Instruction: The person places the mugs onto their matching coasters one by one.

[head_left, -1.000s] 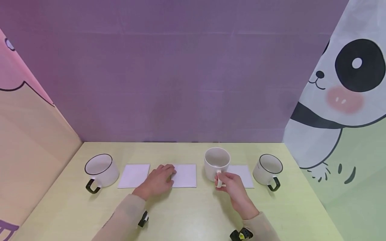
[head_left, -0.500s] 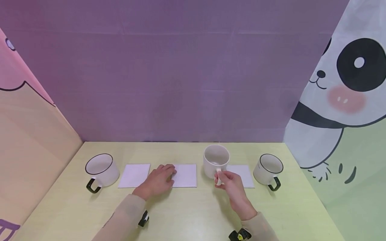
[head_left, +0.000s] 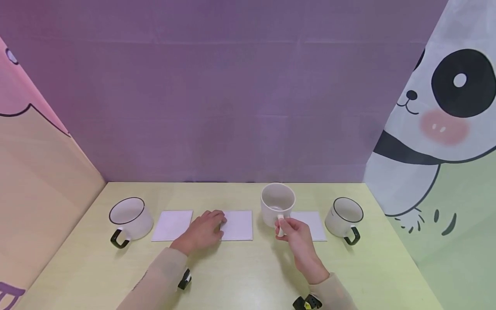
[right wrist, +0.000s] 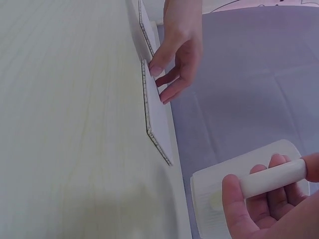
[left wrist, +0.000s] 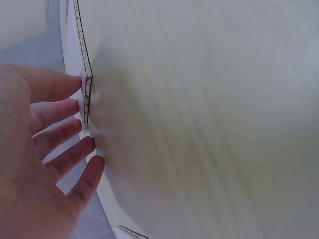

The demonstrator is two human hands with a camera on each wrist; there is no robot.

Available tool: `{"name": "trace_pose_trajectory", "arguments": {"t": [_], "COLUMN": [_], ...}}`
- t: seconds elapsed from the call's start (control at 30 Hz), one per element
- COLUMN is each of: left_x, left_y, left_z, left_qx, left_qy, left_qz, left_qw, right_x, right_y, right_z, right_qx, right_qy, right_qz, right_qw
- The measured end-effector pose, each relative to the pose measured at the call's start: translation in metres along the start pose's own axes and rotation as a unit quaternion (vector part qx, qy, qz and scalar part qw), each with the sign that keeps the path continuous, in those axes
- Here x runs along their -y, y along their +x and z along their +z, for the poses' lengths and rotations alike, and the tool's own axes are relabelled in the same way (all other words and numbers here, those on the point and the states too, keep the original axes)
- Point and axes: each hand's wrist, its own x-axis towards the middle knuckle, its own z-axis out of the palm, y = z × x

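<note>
With its thumb and curled fingers, my right hand (head_left: 300, 245) grips the white handle of a plain white mug (head_left: 277, 200). The mug stays upright and appears raised off the table; its base (right wrist: 214, 199) shows partly behind the fingers in the right wrist view. My left hand (head_left: 201, 232) lies over the left side of the middle white square board (head_left: 238, 226). Its thumb and fingertips touch that board's edge (left wrist: 86, 94), the fingers spread and only slightly bent. A second white square board (head_left: 170, 226) lies left of this hand. A third board (head_left: 310, 224) is partly hidden behind my right hand.
A wide white mug with black rim and handle (head_left: 131, 219) stands at the table's left; a narrower one (head_left: 344, 219) stands at the right. A purple cloth (head_left: 232, 94) hangs behind the table (head_left: 240, 280), with printed panels on either side.
The plain mug and my right hand have shifted slightly up and left in the head view. My left hand, the boards and the black-rimmed mugs keep their places.
</note>
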Motion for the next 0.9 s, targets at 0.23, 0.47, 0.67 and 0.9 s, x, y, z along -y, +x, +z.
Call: {"name": "trace_pose_trajectory", "arguments": {"t": [0.23,0.47,0.67,0.9], "left_x": [-0.001,-0.002,-0.002,0.002], "left_y": [-0.001,-0.001,-0.001,-0.001], "left_z": [0.001,0.001,0.001,0.002], "left_qx": [-0.002,-0.005,-0.007,-0.016], "left_qy": [-0.002,-0.006,-0.006,-0.006], "left_qz": [-0.001,-0.005,-0.005,-0.001], "left_qw": [1.0000,1.0000,0.9999,0.9999], "right_x": [0.003,0.006,0.008,0.006], "right_y": [-0.001,-0.001,-0.004,-0.005], "right_z": [0.005,0.011,0.015,0.020], "right_qx": [0.004,0.008,0.009,0.013], "right_qy": [0.013,0.018,0.020,0.019], "right_qz": [-0.004,-0.007,-0.003,-0.009], "right_qw": [0.9999,0.9998,0.9997,0.9997]}}
